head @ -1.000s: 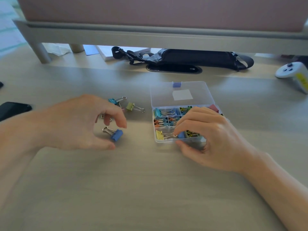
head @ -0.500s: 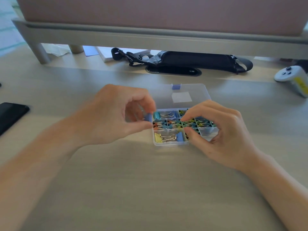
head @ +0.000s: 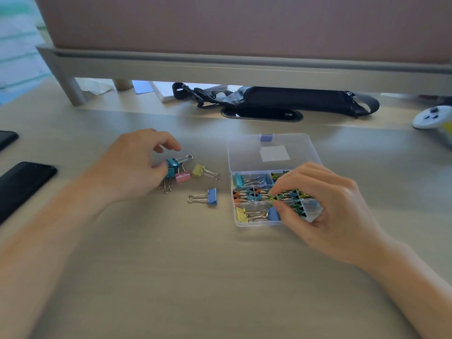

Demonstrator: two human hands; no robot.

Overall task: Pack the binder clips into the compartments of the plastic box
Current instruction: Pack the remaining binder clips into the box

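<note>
While right hand (head: 327,206) pinches small clips in the plastic box (head: 254,222), left hand (head: 132,167) half-curled, touching teal clip (head: 174,163).

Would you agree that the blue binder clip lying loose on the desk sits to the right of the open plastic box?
Not quite: the head view shows the blue binder clip lying loose on the desk to the left of the open plastic box, not the right.

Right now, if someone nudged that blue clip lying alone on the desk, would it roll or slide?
The blue clip would probably slide, not roll: its body looks wedge-shaped and lies flat. Its wire handles splay sideways, so it may pivot. It looks small and likely light.
</note>
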